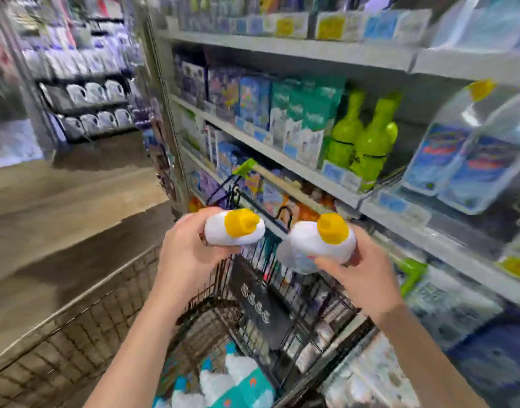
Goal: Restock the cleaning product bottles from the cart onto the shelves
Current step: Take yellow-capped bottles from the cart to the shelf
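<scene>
My left hand grips a white bottle with a yellow cap, held above the black wire cart. Beside it, my right hand grips a second white, yellow-capped bottle. Both caps point towards me. Lower down in the cart lie more white and blue packs. To the right, on the grey shelf, stand clear bottles with yellow caps and blue labels.
Two green bottles and teal and blue boxes fill the same shelf further left. More stocked shelves run above and below it. The aisle floor opens to the left, with racks of white jugs at the far end.
</scene>
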